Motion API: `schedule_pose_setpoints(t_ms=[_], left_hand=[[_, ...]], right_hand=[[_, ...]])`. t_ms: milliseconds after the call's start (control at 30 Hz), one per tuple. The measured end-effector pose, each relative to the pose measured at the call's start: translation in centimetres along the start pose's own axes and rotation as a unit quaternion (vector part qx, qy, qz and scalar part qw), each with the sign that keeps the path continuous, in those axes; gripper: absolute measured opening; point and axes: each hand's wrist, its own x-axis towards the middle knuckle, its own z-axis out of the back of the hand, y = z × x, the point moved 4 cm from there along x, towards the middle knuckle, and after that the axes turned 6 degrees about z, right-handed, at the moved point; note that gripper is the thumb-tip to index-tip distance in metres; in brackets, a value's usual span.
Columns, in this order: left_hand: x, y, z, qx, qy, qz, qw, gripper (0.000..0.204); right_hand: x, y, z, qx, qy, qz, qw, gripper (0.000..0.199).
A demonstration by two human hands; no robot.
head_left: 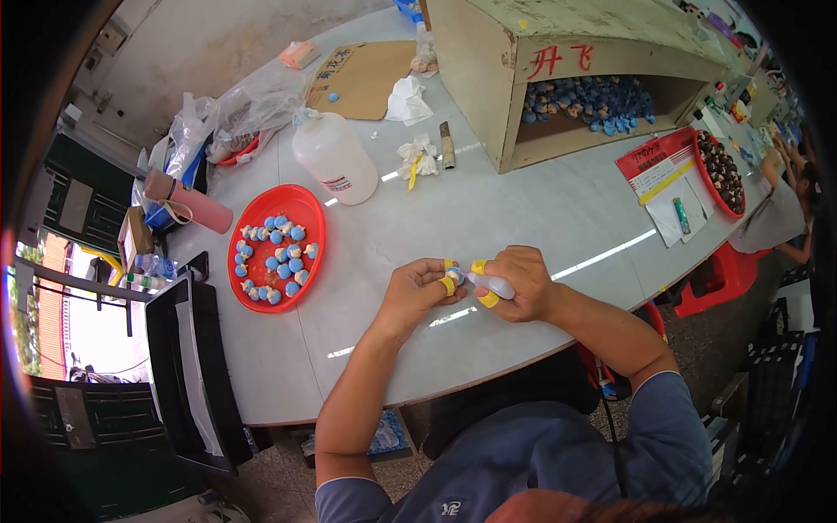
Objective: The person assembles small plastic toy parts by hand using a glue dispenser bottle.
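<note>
My left hand (415, 292) pinches a small blue-and-cream figure piece (455, 275) between thumb and fingertips, above the near part of the table. In my right hand (526, 281) is a small translucent squeeze bottle (495, 286), its narrow tip turned left against or very close to the piece; I cannot tell whether it touches. Yellow wraps cover the thumb and a finger of each hand. To the left, a round red tray (258, 277) carries several similar blue-and-cream pieces (281, 254), spread in loose rows.
Beyond the tray stands a large white plastic bottle (336, 159). Crumpled tissue (419, 160), cardboard (362, 80) and a pink flask (187, 200) lie farther back. A metal cabinet (475, 87) holds many blue pieces (593, 103). At right are papers (667, 187), a red bowl (720, 174) and another person's arm (772, 167).
</note>
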Motion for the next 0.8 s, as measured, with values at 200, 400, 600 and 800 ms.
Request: schedule_pose_setpoints(t_ms=[200, 400, 600, 800], left_hand=[[-0.1, -0.2, 0.1, 0.001, -0.004, 0.002, 1.0, 0.032], [-0.1, -0.3, 0.3, -0.017, -0.007, 0.009, 1.0, 0.031], [-0.1, -0.1, 0.6, -0.026, -0.01, 0.004, 1.0, 0.03], [-0.1, -0.1, 0.1, 0.0, -0.03, -0.018, 0.999, 0.037]], right_hand=[[-0.1, 0.2, 0.6, -0.005, -0.012, -0.006, 1.0, 0.019], [-0.4, -0.1, 1.8, 0.022, -0.084, -0.122, 0.989, 0.026], [-2.6, -0.1, 5.3, 0.156, -0.1, -0.355, 0.917, 0.046], [-8.3, 1.0, 10.4, 0.11, -0.152, -0.429, 0.884, 0.048]])
